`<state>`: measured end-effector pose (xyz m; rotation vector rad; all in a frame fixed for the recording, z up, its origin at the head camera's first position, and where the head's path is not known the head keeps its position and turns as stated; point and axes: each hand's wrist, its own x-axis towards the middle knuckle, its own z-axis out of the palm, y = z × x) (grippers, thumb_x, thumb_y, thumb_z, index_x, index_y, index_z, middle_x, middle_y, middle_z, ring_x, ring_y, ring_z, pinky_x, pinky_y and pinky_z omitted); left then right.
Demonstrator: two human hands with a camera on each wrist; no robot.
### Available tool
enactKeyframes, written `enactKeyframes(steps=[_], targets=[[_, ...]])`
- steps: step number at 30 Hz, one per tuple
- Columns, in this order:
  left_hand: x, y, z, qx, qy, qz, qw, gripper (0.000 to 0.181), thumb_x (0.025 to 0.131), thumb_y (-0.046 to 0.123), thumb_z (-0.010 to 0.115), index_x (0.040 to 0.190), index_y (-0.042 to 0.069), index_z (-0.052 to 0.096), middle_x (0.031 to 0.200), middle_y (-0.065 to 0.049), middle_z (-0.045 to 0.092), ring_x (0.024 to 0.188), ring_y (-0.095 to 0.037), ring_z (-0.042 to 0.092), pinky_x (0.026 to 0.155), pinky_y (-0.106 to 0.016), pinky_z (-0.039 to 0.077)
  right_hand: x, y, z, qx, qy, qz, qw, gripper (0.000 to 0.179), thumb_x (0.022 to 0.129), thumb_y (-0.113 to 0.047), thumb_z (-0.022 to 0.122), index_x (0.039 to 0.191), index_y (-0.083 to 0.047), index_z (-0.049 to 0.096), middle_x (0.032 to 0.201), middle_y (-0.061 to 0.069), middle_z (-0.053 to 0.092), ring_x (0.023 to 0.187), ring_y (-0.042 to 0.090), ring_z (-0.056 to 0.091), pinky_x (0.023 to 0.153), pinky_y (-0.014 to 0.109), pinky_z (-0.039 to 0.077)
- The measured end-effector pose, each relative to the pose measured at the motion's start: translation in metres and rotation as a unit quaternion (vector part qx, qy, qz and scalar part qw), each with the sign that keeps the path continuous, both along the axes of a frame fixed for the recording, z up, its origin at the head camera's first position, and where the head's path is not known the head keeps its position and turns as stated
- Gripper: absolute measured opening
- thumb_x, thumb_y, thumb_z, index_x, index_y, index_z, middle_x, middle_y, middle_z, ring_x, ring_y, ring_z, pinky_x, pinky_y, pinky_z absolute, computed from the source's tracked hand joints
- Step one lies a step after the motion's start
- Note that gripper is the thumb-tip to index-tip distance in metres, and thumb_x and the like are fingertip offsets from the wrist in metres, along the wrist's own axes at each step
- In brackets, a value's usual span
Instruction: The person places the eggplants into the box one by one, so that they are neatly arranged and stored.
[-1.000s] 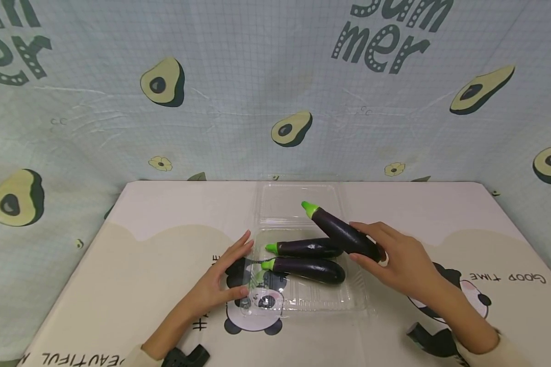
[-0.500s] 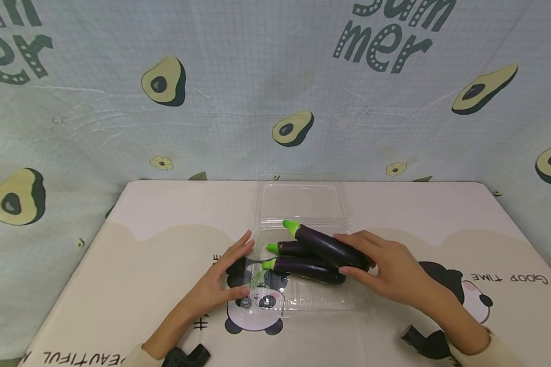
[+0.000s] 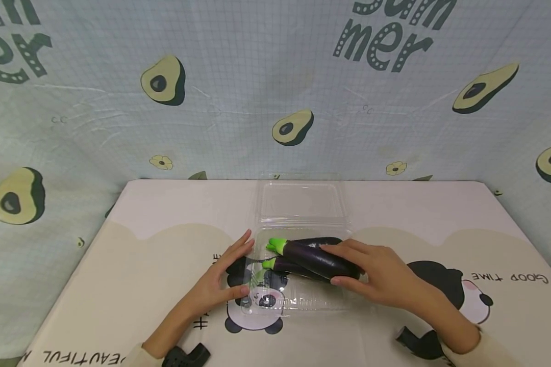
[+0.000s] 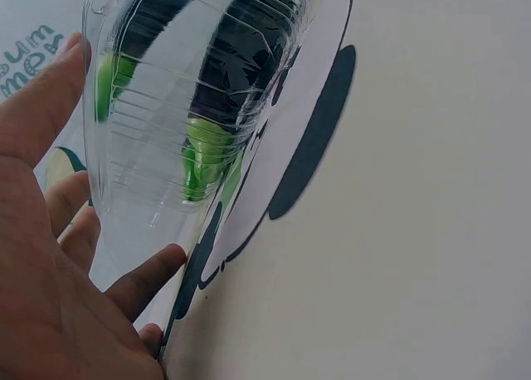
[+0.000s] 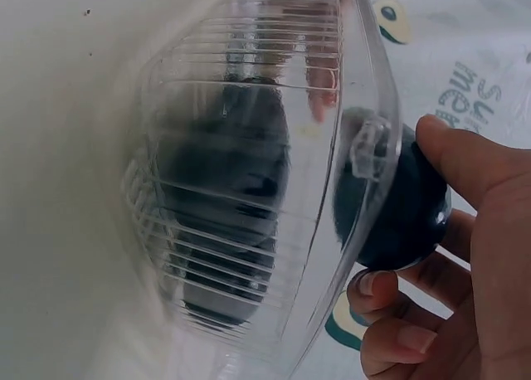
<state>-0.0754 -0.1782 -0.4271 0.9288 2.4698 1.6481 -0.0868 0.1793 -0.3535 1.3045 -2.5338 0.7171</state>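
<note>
In the head view, my right hand (image 3: pixel 381 270) grips the thick end of a purple eggplant (image 3: pixel 319 259) with a green stem. This eggplant slants over two others lying side by side in a clear plastic clamshell container (image 3: pixel 303 304). The rear eggplant (image 3: pixel 322 240) and front eggplant (image 3: pixel 294 268) are partly covered by it. From the right wrist, the held eggplant's round end (image 5: pixel 411 218) shows above the container's rim, between thumb and fingers. My left hand (image 3: pixel 218 280) touches the container's left side with fingers extended; green stems (image 4: pixel 203 156) show through the wall in the left wrist view.
The container's lid (image 3: pixel 303 200) lies folded back toward the far table edge. A printed cloth covers the table (image 3: pixel 142 285), and an avocado-patterned curtain (image 3: pixel 229 102) hangs behind. Black devices sit at the left wrist (image 3: pixel 187 357) and right wrist (image 3: pixel 422 344).
My right hand has lowered the third eggplant leftward and down onto the two in the container, still gripping it. My left hand has stayed at the container's left side.
</note>
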Motion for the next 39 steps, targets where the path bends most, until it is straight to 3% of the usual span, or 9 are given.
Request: enactKeyframes(steps=[11,23,39], targets=[[0.000,0.000,0.000,-0.002,-0.002,0.002,1.0000,0.081,0.080,0.023,0.074,0.149,0.012,0.033,0.159,0.000,0.015,0.137,-0.026,0.035,0.101,-0.073,0.014,0.004,-0.005,-0.003,0.047,0.006,0.029,0.9985,0.050,0.091,-0.037,0.064,0.137,-0.018,0.053,0.115,-0.007,0.060,0.081,0.004,0.057,0.063,0.023,0.050],[0.000,-0.001,0.000,-0.003,0.003,-0.002,1.0000,0.083,0.079,0.020,0.075,0.150,0.013,0.033,0.159,-0.001,0.015,0.138,-0.026,0.033,0.101,-0.073,0.015,0.006,-0.007,-0.008,0.079,0.009,0.039,0.9961,0.047,0.092,-0.041,0.061,0.134,-0.021,0.055,0.111,-0.009,0.058,0.077,0.002,0.056,0.062,0.023,0.049],[-0.001,-0.001,-0.002,0.005,0.008,-0.009,0.9999,0.083,0.078,0.017,0.075,0.150,0.013,0.033,0.159,-0.004,0.015,0.138,-0.024,0.032,0.102,-0.072,0.014,0.004,-0.009,-0.014,0.104,-0.019,0.052,0.9930,0.043,0.095,-0.039,0.058,0.133,-0.019,0.059,0.110,-0.006,0.052,0.062,-0.003,0.042,0.053,0.015,0.039]])
